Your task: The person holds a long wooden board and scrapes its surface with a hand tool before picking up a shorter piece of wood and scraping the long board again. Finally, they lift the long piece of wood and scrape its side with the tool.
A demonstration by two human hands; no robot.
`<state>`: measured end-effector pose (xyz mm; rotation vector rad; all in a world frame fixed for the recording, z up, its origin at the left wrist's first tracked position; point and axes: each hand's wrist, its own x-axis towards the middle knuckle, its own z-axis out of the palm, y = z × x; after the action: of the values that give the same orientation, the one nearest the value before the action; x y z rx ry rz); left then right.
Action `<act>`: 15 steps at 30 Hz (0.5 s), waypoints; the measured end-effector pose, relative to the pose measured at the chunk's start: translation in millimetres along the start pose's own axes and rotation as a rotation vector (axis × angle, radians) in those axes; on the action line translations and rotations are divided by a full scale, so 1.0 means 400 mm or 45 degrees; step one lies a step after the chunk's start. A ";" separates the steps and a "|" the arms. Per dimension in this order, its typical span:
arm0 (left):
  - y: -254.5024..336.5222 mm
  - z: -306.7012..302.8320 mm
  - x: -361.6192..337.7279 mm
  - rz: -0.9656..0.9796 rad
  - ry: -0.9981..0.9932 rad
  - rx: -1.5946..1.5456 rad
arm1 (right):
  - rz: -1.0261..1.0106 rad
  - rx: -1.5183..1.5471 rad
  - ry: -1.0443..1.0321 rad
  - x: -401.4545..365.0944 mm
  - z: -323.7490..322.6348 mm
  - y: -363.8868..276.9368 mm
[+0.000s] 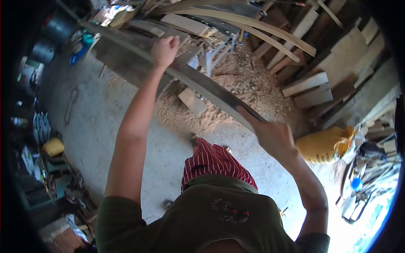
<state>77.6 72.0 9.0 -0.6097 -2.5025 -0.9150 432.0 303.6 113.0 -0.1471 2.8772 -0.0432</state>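
Note:
A long wooden plank (206,89) runs slantwise in front of me, from the upper left down to the right. My left hand (165,50) is closed in a fist over the plank, partway along it; the fingers' far side is hidden. At the plank's near right end, my right hand (274,137) wraps round it, slightly blurred by motion. Below the plank, a short wood block (192,100) lies among wood shavings (236,92) on the floor.
Boards and offcuts (308,88) lean and lie in piles at right. Curved wood strips (253,27) reach across the top. A yellow sack (325,145) stands at right, a yellow jerrycan (53,146) at left. Dark drums (59,28) stand at upper left above the concrete floor (97,101).

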 end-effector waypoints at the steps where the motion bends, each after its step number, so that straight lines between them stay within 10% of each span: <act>1: -0.004 -0.006 -0.004 0.036 0.026 0.011 | -0.041 -0.003 0.010 -0.019 0.008 0.010; 7: 0.106 0.005 -0.033 0.069 -0.435 0.090 | 0.024 0.139 -0.080 0.035 -0.020 -0.004; 15: 0.098 0.004 -0.038 0.038 -0.280 0.131 | -0.083 -0.024 0.023 -0.002 -0.026 0.014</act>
<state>110.2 96.4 19.8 -0.7475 -2.7066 -0.7384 429.6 309.5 122.9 -0.2449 2.8906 -0.0294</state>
